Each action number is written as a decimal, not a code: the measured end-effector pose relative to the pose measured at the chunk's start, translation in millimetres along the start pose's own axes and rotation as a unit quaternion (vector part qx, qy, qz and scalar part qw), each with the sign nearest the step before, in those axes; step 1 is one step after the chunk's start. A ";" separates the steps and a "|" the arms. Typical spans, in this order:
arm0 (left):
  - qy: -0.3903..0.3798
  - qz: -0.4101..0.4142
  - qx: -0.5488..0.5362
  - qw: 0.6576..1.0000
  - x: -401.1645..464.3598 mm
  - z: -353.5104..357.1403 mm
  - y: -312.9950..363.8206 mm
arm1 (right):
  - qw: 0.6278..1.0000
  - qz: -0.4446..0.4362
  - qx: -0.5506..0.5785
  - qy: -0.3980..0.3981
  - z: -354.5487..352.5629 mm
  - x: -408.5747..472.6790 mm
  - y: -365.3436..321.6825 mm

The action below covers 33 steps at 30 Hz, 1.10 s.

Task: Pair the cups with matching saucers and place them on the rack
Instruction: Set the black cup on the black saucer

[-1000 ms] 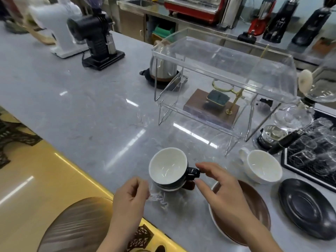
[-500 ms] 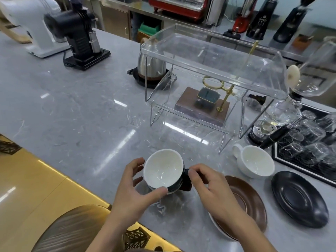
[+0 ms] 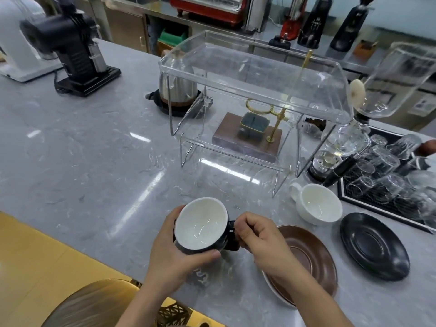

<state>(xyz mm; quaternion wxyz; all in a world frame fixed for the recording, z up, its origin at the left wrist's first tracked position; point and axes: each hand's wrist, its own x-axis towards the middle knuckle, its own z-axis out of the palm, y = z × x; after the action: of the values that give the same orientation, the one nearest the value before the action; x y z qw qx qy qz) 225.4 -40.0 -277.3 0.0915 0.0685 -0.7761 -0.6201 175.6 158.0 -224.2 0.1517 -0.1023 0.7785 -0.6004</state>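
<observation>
**No pair racked yet**

The black cup [image 3: 200,226] is held above the counter [image 3: 82,147], its body gripped by the left hand [image 3: 174,253] and its handle pinched by the right hand [image 3: 257,234]. The black saucer [image 3: 374,245], brown saucer [image 3: 309,258] and white cup [image 3: 317,204] are unpaired. Nothing is seen on the rack [image 3: 254,90].

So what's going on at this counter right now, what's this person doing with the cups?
A person is holding a black cup with both hands: the left hand wraps its body and the right hand pinches its handle. A brown saucer, a black saucer and a white cup sit on the grey counter to the right. The clear rack behind holds no cups or saucers yet.
</observation>
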 end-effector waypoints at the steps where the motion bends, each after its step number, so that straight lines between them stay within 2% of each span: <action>1: 0.001 0.001 0.000 1.000 0.2 0.0 -1.1 | 1.000 -0.001 0.007 0.000 0.6 -0.1 0.4; 14: 0.010 -0.006 -0.008 1.000 1.8 -1.8 -4.1 | 1.000 0.005 0.028 0.006 3.6 -4.0 -3.7; 22: 0.021 0.031 0.002 0.999 6.8 -3.9 15.8 | 1.000 -0.014 0.010 -0.001 -6.6 -3.8 -18.0; 33: -0.039 0.060 -0.010 0.997 19.6 27.2 55.4 | 0.992 -0.002 0.120 0.029 -45.4 -22.3 -18.1</action>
<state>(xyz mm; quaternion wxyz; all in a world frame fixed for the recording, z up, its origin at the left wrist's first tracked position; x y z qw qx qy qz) 200.6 -6.2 -228.1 0.0988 -0.0033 -0.7756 -0.6234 179.7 202.0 -193.6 0.1389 -0.0672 0.7049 -0.6923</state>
